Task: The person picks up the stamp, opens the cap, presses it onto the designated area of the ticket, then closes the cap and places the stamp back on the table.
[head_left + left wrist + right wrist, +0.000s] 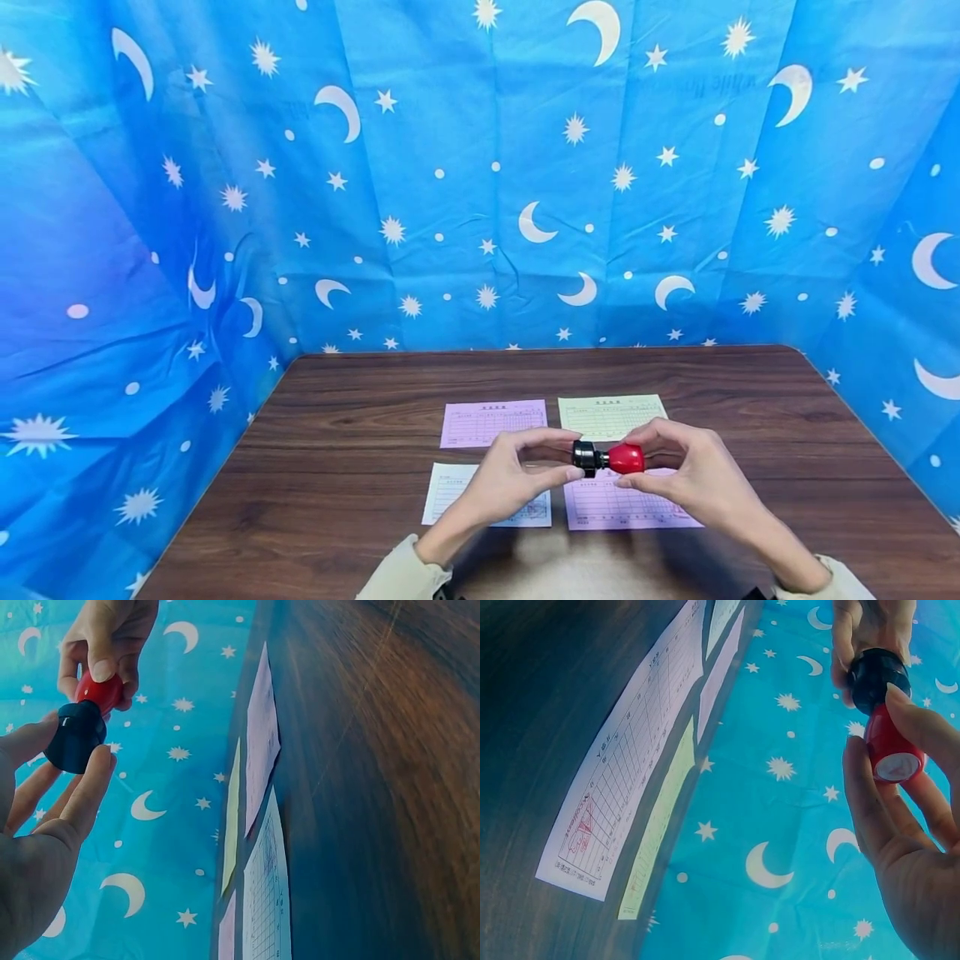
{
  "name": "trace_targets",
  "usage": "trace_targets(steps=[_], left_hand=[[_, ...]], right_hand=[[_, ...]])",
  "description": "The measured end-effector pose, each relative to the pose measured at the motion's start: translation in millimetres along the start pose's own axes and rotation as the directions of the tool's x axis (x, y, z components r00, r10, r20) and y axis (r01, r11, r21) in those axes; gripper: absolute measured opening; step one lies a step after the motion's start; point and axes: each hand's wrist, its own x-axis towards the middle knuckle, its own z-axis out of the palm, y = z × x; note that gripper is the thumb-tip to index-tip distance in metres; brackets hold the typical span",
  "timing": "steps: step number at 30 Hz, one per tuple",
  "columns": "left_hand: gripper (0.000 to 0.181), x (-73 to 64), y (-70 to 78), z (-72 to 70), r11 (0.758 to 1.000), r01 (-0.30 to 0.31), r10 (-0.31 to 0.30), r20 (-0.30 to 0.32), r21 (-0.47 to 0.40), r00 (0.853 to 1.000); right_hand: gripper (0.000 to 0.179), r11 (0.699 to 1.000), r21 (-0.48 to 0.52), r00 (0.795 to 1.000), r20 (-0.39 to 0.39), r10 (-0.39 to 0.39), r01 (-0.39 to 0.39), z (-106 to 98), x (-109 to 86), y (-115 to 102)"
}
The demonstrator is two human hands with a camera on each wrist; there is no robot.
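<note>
Both hands hold one hand stamp above the papers, lying sideways in the head view. My left hand [504,482] pinches its round black end [584,458] between thumb and fingers. The red bulb-shaped handle [626,458] is in my right hand [701,471], pinched from the other side. A short dark neck joins the two parts. In the right wrist view the handle's tip [898,767] shows a pale round label. Below the hands lie a white form [442,500], partly covered by the left hand, and a pink-purple form [615,508] with red stamp marks [583,834].
Behind these two lie another purple form [491,423] and a pale yellow-green form [607,414], its near edge partly hidden by the right hand. All the papers rest on a dark wood-grain table [337,433]. A blue cloth [450,208] with moons and stars surrounds its back and sides.
</note>
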Motion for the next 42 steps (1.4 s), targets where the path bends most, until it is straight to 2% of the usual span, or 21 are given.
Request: trace_targets(steps=[5, 12, 19, 27, 34, 38, 42], left_hand=[[0.040, 1.7, -0.5, 2.0, 1.000, 0.011, -0.011, -0.024, -0.005, 1.000], [0.040, 1.4, -3.8, 3.3, 1.000, 0.022, -0.023, -0.048, -0.011, 0.999], [0.040, 0.4, -6.4, 2.9, 1.000, 0.014, -0.015, -0.053, -0.020, 0.998], [0.039, 1.1, -6.7, 3.2, 1.000, 0.004, -0.004, -0.059, -0.001, 0.998], [0.039, 0.0, -7.9, 4.3, 0.999, 0.000, 0.003, -0.060, 0.050, 0.998], [0.041, 1.9, -9.5, 4.6, 0.999, -0.016, 0.019, -0.060, 0.051, 0.998], [0.044, 2.6, -10.2, 5.2, 0.999, -0.010, 0.012, -0.070, 0.040, 0.997]], right_hand=[[0.041, 0.995, -0.090, 0.997, -0.070, 0.035, -0.041, -0.3, -1.0, 0.0], [0.043, 0.996, 0.003, 0.994, -0.047, 0.094, -0.094, 2.7, -2.0, 2.5], [0.042, 0.994, 0.065, 0.995, -0.016, 0.095, -0.093, 8.5, -1.8, 4.1], [0.041, 0.989, 0.061, 0.991, -0.013, 0.136, -0.135, 7.5, -1.9, 5.2], [0.041, 0.987, 0.088, 0.991, 0.003, 0.132, -0.131, 9.4, -5.0, 10.1], [0.046, 0.980, 0.120, 0.988, -0.002, 0.157, -0.156, 9.1, -3.6, 12.0], [0.052, 0.961, 0.198, 0.981, 0.017, 0.195, -0.195, 7.1, -1.9, 14.3]])
